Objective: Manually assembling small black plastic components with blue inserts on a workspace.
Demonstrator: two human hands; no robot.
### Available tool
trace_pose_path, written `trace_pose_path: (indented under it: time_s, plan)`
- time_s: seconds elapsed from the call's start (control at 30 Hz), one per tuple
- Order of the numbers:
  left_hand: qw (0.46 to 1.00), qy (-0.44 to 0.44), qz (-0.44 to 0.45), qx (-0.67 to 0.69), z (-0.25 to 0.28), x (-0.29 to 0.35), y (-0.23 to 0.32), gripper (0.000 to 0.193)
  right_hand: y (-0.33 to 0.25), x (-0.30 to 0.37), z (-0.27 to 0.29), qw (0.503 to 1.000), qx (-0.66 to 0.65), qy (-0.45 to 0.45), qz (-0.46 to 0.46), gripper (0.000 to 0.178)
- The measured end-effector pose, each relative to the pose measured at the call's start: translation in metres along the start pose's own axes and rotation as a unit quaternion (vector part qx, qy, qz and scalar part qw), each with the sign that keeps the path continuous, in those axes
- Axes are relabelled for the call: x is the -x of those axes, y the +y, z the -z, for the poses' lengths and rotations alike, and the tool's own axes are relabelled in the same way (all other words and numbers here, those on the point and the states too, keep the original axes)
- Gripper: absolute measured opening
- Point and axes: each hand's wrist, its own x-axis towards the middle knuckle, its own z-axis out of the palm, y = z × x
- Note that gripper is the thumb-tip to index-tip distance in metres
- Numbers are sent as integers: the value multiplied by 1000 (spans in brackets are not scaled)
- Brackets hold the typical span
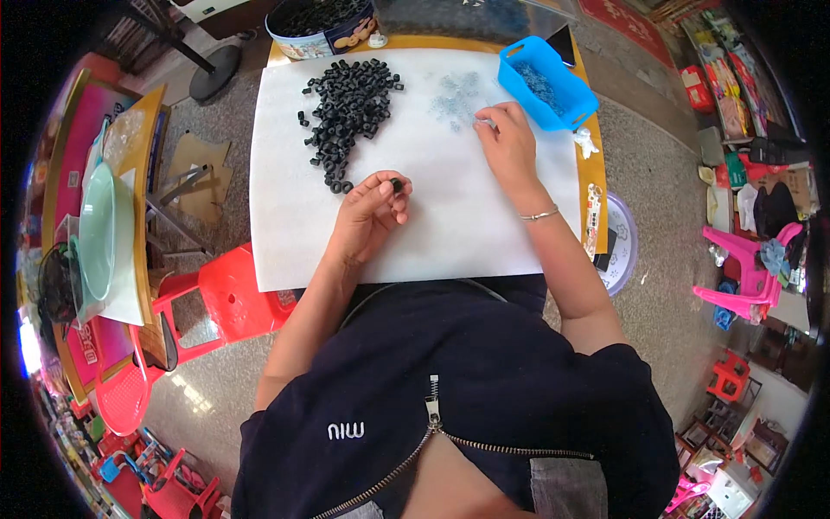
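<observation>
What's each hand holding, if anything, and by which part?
Left hand: a small black piece, by its sides, between thumb and fingers. Right hand: can't tell if anything is held.

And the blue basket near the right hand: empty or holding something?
Holding something: small bluish clear pieces lie inside the blue basket, visible through its open top.

A small, rounded black piece (397, 185) sits pinched in the fingers of the left hand (373, 210) above a white sheet (450, 233). Beyond it, a heap of short, chunky black pieces (350, 108) lies tumbled at odd angles, with strays loose around its edges. To the right, tiny translucent, bluish pieces (458, 93) lie thinly scattered just beside the right hand (508, 143), their exact shape too small to tell.
</observation>
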Motion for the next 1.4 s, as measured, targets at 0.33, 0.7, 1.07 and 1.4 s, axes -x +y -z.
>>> trace_pose_path:
  time_s: [0.33,0.7,1.07,1.4]
  plan:
    - [1000,-1,10,-2,2,0,0,21,-24,20,25,886,-387,-66,-248,18]
    - [1000,1,8,1,-2,0,1,19,-28,33,14,991,-106,-24,-84,10]
    - [1000,3,6,13,1,-1,-1,19,-13,48,27,998,8,-15,-54,9]
    - [1000,-4,2,1,3,-1,-1,20,-15,50,26,999,31,-17,-36,12]
